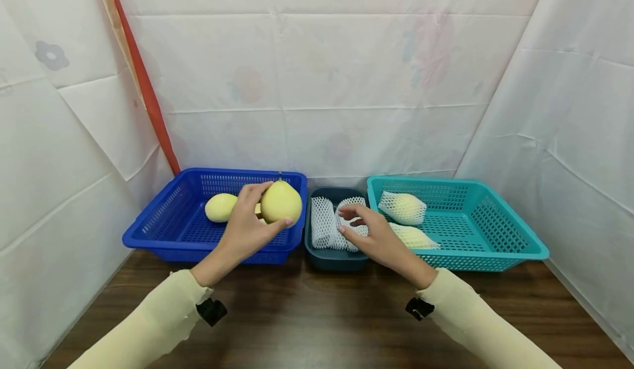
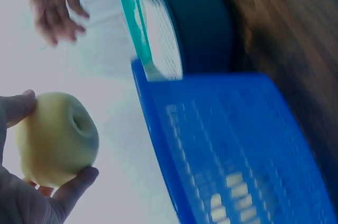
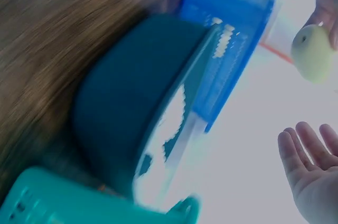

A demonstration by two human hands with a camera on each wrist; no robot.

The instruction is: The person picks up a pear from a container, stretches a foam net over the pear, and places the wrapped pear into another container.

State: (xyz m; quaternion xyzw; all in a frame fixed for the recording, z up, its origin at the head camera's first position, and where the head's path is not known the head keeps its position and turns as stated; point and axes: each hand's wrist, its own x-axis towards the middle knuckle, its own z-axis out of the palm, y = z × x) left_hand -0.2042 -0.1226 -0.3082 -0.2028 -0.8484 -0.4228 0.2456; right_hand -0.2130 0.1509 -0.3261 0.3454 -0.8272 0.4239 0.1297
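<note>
My left hand (image 1: 244,223) grips a yellow pear (image 1: 281,203) with a short stem, thumb on one side and fingers on the other. It holds the pear up over the right end of the blue basket (image 1: 198,246); in the left wrist view the dimpled underside of the pear (image 2: 58,139) shows. To the right, my right hand (image 1: 376,236) hovers over a small dark bin (image 1: 337,263), fingers loosely bent with nothing in them. White foam net sleeves (image 1: 323,223) lie in that bin. In the right wrist view the right hand (image 3: 319,182) has its fingers spread apart.
Another pear (image 1: 220,208) lies in the blue basket, partly behind the left arm. On the right, a teal basket (image 1: 495,254) contains pears in foam nets (image 1: 403,208). The baskets stand on a dark wooden table (image 1: 317,314) against a white sheeted wall (image 1: 317,72).
</note>
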